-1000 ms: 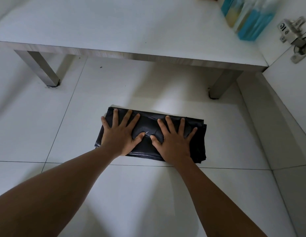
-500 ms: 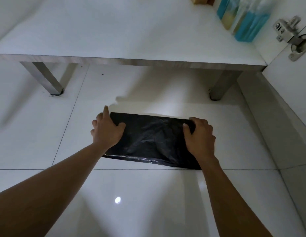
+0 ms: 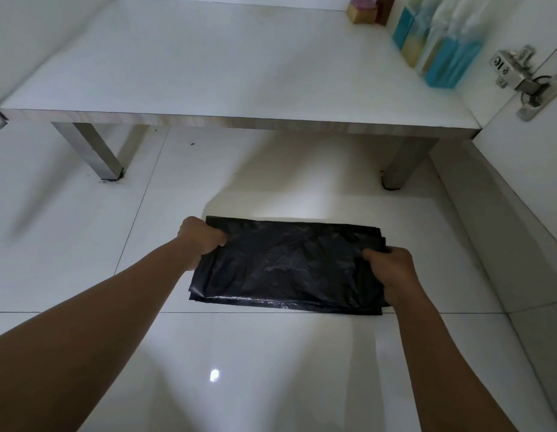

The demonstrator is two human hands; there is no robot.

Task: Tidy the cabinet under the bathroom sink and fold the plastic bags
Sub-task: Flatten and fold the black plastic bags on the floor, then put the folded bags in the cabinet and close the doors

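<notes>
A black plastic bag (image 3: 286, 263), folded into a flat rectangle, lies on the white tiled floor in front of the open cabinet. My left hand (image 3: 201, 238) pinches the bag's left edge near its far corner, fingers curled shut on the plastic. At the opposite end my right hand (image 3: 392, 269) grips the bag's right edge, thumb on top. Both forearms reach in from the bottom of the view.
The white cabinet shelf (image 3: 240, 73) stands on two metal legs (image 3: 96, 151) just beyond the bag. Blue and yellow packages (image 3: 439, 48) and a small box (image 3: 361, 12) sit at its back right. A metal door hinge (image 3: 520, 79) is on the right panel.
My hands went from pressing flat on the middle of the bag to its two ends, where they now grip the edges. The bag looks wider and flatter.
</notes>
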